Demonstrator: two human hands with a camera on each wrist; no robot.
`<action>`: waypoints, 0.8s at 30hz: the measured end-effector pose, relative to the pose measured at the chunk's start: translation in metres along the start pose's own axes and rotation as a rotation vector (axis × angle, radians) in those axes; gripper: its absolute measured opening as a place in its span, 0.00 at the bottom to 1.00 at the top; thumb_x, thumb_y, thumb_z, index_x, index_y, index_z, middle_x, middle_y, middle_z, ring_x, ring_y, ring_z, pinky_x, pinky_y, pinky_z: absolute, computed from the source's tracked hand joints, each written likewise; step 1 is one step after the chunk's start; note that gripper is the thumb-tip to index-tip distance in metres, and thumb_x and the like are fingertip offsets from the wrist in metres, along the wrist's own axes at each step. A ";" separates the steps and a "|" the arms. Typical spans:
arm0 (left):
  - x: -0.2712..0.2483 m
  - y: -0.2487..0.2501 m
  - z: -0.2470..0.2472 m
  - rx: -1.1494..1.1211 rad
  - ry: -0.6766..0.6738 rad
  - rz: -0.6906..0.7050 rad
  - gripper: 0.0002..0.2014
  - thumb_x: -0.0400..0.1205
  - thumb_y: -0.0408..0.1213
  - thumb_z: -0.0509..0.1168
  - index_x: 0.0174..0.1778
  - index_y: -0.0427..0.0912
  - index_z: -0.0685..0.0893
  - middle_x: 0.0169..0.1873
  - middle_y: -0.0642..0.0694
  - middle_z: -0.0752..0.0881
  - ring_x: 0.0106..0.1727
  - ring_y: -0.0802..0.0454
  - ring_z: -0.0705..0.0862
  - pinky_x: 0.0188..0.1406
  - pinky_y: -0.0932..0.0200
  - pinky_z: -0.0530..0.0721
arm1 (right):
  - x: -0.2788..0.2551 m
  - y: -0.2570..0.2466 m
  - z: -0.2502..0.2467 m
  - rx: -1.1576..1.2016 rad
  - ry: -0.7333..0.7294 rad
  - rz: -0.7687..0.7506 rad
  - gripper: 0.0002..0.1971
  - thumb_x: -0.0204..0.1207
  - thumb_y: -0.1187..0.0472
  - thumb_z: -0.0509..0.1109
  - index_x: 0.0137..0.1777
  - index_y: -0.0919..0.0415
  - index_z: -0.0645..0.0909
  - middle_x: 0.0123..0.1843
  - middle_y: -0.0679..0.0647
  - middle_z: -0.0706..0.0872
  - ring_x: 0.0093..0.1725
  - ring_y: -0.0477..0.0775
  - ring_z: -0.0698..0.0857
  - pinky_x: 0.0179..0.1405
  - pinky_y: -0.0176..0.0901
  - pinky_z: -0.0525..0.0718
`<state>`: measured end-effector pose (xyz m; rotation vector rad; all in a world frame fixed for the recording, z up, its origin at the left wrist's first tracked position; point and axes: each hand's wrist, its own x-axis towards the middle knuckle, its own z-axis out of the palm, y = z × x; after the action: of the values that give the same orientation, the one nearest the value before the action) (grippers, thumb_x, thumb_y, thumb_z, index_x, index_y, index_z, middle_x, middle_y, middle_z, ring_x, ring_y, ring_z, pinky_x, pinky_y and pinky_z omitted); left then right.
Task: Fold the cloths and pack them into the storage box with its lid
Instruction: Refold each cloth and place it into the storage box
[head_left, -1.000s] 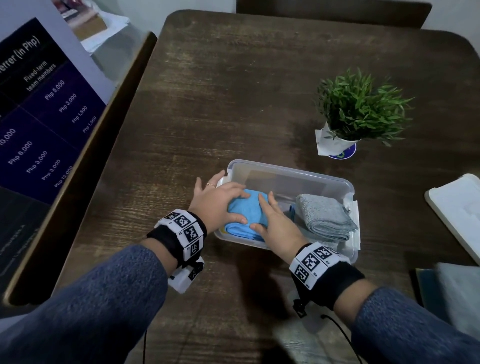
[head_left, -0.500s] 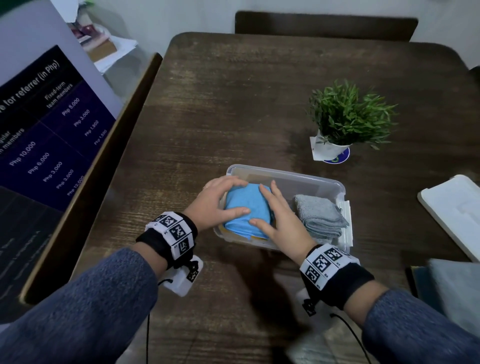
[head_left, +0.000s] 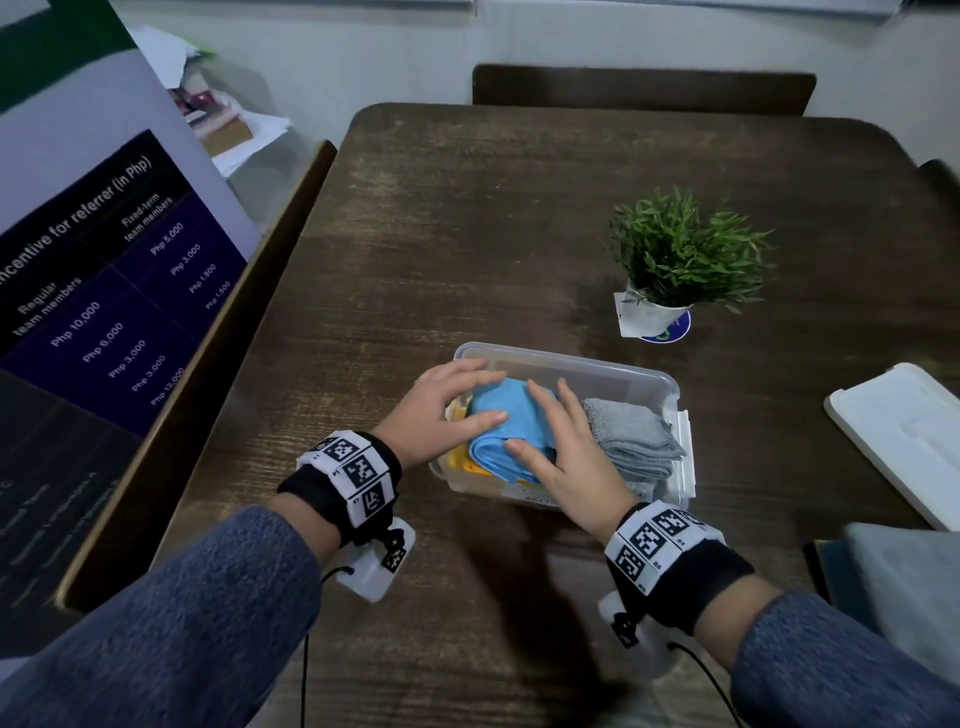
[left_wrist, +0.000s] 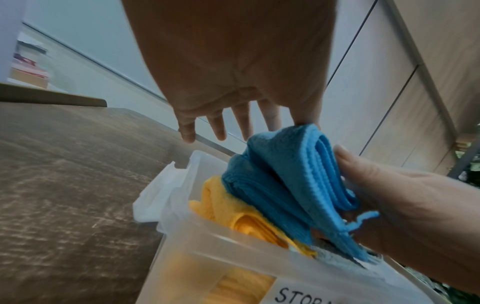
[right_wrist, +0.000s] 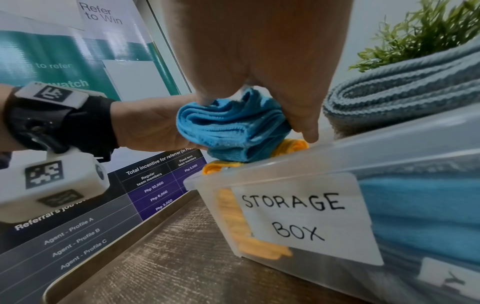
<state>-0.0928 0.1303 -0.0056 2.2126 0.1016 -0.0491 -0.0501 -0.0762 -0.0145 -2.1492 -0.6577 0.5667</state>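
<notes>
On the near part of a dark, streaky wood-grain table (head_left: 467, 234): a translucent plastic storage box (head_left: 597, 370), rectangular with rounded corners, bearing a white paper label hand-lettered "STORAGE BOX" (right_wrist: 301, 218) on its near wall. No lid on it.

Contents: folded blue cloth (head_left: 506, 431), fine waffle-like microfibre weave, layers bunched in a soft roll, sitting at the left end of the box and standing above the rim. Beneath it a folded yellow cloth (left_wrist: 233, 216), plush nap, its edge showing through the cloudy wall. At the right end a folded grey cloth (head_left: 631, 441), coarser ribbed terry, stacked in flat layers; more blue fabric shows through the wall below it.

Left hand (head_left: 441, 415): fingers spread and fairly straight, laid over the left side of the blue cloth, thumb against its near face. Right hand (head_left: 566, 457): fingers extended flat on the cloth's right side, thumb at the near fold. The cloth is pressed between the two hands; neither is curled round it.

White flat lid (head_left: 904, 441), rigid plastic with a moulded recess, lies well to the right of the box. Small potted plant (head_left: 680, 254), spiky green leaves in a white pot, stands beyond the box.
</notes>
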 end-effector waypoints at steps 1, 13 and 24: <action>0.000 0.001 0.001 -0.002 -0.009 0.004 0.24 0.70 0.64 0.67 0.64 0.70 0.77 0.75 0.55 0.73 0.79 0.56 0.66 0.79 0.51 0.62 | 0.000 0.000 0.000 -0.002 -0.009 0.004 0.38 0.74 0.34 0.59 0.84 0.40 0.54 0.87 0.47 0.44 0.84 0.48 0.51 0.71 0.37 0.58; -0.001 -0.018 -0.001 0.171 0.027 -0.222 0.33 0.69 0.54 0.77 0.71 0.64 0.75 0.67 0.56 0.78 0.67 0.51 0.76 0.69 0.38 0.74 | 0.013 0.001 0.007 -0.063 -0.115 -0.053 0.25 0.87 0.55 0.58 0.83 0.44 0.60 0.87 0.49 0.46 0.85 0.50 0.53 0.75 0.30 0.52; 0.007 -0.017 0.008 0.397 0.039 -0.313 0.28 0.66 0.57 0.78 0.62 0.69 0.79 0.79 0.56 0.63 0.81 0.46 0.53 0.77 0.34 0.54 | 0.028 0.011 0.021 -0.236 -0.073 0.004 0.27 0.83 0.57 0.67 0.80 0.45 0.66 0.87 0.47 0.49 0.83 0.52 0.61 0.78 0.37 0.61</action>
<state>-0.0879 0.1341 -0.0247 2.5732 0.4965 -0.2150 -0.0377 -0.0527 -0.0399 -2.3574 -0.7942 0.5963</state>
